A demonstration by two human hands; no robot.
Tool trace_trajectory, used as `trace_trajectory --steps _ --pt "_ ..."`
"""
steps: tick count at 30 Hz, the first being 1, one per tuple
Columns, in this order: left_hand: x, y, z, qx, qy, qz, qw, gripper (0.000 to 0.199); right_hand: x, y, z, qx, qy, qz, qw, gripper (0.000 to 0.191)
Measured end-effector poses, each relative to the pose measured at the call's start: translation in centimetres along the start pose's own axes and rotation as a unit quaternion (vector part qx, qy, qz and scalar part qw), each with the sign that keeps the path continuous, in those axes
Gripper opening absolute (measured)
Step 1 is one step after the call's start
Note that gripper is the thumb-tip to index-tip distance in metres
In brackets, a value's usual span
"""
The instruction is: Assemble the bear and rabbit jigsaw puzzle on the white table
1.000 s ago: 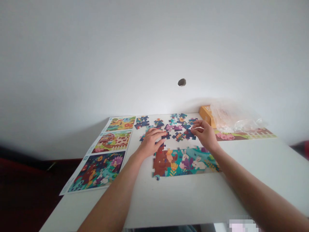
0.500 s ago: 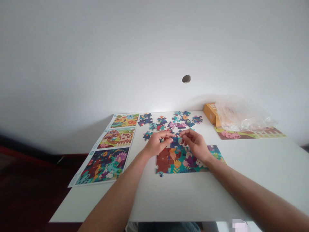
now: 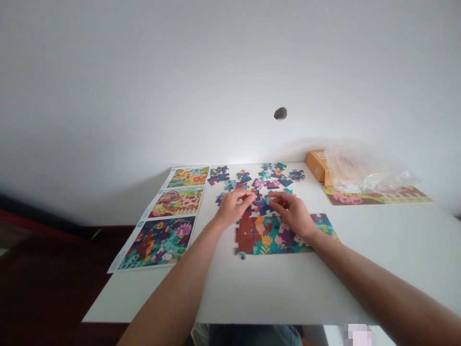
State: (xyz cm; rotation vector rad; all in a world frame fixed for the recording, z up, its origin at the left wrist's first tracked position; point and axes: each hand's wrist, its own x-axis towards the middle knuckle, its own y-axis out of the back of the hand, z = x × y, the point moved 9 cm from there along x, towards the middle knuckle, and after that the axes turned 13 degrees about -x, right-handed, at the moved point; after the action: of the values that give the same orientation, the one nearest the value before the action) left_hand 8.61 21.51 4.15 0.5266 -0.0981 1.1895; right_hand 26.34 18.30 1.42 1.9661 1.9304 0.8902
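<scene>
The right hand (image 3: 294,213) bends its fingers over a blue piece (image 3: 263,207) at the far side of the part-joined puzzle (image 3: 265,239) on the white surface (image 3: 266,288); the left hand (image 3: 231,208) curls nearby, and whether either pinches anything is unclear

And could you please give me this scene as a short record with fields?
animal puzzle: partly assembled
left hand: fingertips near puzzle's upper left
right hand: fingertips at dark-blue piece
loose pieces: scattered beyond hands
picture sheet: left, three printed scenes
orange box: right rear, beside clear plastic bag
farm-scene panel: partly under bag
</scene>
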Motion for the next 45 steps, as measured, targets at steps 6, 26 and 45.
trace_trajectory --steps 6,26,45 --pt "0.3 0.7 -1.0 0.096 0.009 0.024 0.995 0.021 0.8 -0.5 -0.6 -0.145 0.049 -0.006 0.988 0.029" --pt "0.4 -0.8 -2.0 0.101 0.005 -0.020 0.995 0.018 0.8 -1.3 -1.3 -0.129 0.069 -0.033 0.989 0.029" --pt "0.7 1.7 -2.0 0.175 -0.041 0.009 0.984 0.017 0.6 -1.5 -1.7 -0.206 0.116 -0.028 0.971 0.018"
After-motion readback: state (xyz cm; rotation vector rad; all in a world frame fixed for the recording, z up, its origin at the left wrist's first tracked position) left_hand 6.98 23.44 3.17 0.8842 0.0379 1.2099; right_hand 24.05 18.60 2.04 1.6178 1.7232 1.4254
